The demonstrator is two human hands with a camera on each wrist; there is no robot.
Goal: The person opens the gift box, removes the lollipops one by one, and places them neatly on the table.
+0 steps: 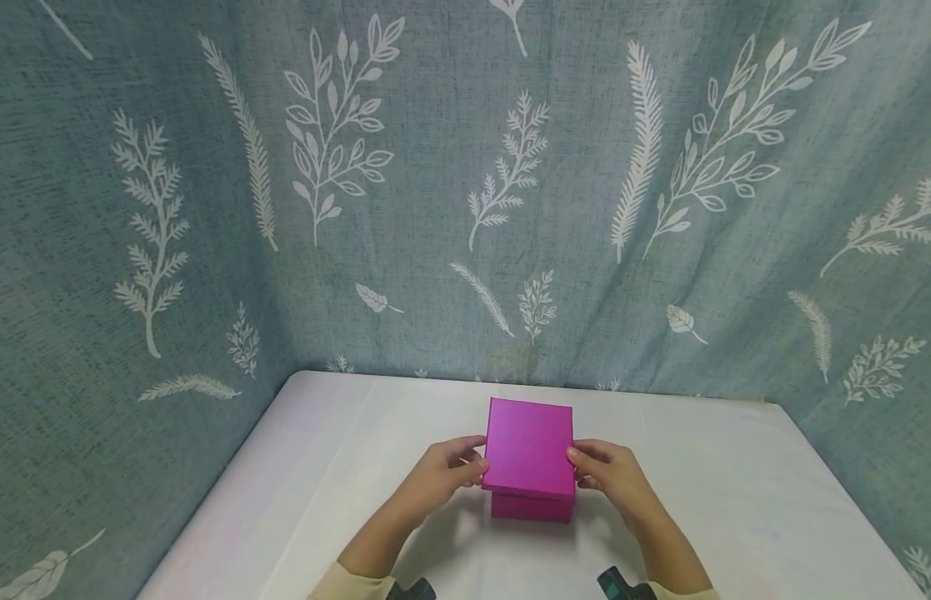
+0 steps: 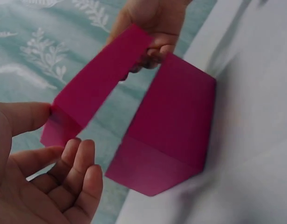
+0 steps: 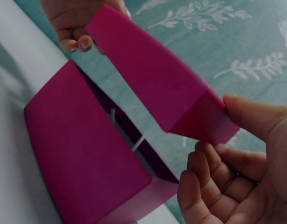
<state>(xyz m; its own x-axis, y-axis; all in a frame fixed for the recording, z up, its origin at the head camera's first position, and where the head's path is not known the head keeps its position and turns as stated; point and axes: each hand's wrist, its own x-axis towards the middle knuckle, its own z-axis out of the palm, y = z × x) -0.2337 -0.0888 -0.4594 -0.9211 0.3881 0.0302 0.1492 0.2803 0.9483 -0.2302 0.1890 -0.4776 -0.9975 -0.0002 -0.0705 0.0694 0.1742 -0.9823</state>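
A bright pink box lid (image 1: pixel 528 446) is raised above its matching pink box base (image 1: pixel 531 507), which stands on the white table. My left hand (image 1: pixel 441 471) pinches the lid's left side between thumb and fingers. On the opposite side, my right hand (image 1: pixel 613 472) pinches the lid's right edge the same way. Both wrist views show a gap between the lid and the base (image 2: pixel 176 107). Through that gap in the right wrist view, thin white strips (image 3: pixel 140 143) show at the base's opening. Most of the base's inside is hidden.
The white table (image 1: pixel 345 492) reaches back to a blue-green curtain (image 1: pixel 435 208) with white leaf prints. That curtain also hangs along the left and right sides. Dark devices (image 1: pixel 618 583) are strapped near both wrists.
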